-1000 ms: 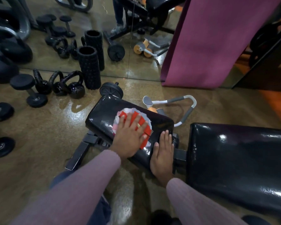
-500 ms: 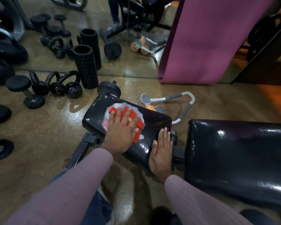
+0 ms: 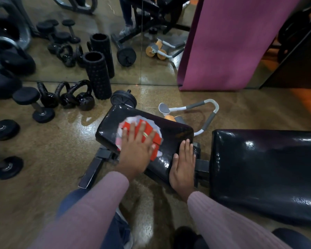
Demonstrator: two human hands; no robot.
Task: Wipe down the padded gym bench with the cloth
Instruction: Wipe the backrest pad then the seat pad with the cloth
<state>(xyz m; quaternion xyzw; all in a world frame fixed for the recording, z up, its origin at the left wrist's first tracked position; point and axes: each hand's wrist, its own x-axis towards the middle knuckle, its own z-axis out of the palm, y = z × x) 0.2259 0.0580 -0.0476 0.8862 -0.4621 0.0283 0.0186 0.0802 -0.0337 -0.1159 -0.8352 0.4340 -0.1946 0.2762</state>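
The black padded gym bench has a small seat pad point(image 3: 176, 133) in the middle of the view and a larger back pad point(image 3: 266, 169) to the right. A red and white cloth point(image 3: 151, 132) lies flat on the seat pad's left half. My left hand point(image 3: 136, 150) presses down on the cloth with fingers spread. My right hand point(image 3: 184, 166) rests flat on the near right corner of the seat pad, holding nothing.
Kettlebells point(image 3: 75, 97), dumbbells point(image 3: 32, 105) and a black foam roller point(image 3: 97, 76) stand on the floor to the left, by a wall mirror. A grey-handled ab roller point(image 3: 192, 112) lies behind the seat pad. A purple mat point(image 3: 232, 42) leans at the back right.
My left hand has slid the cloth leftward across the seat pad, from its middle toward its left end. My right hand has stayed on the pad's near right corner.
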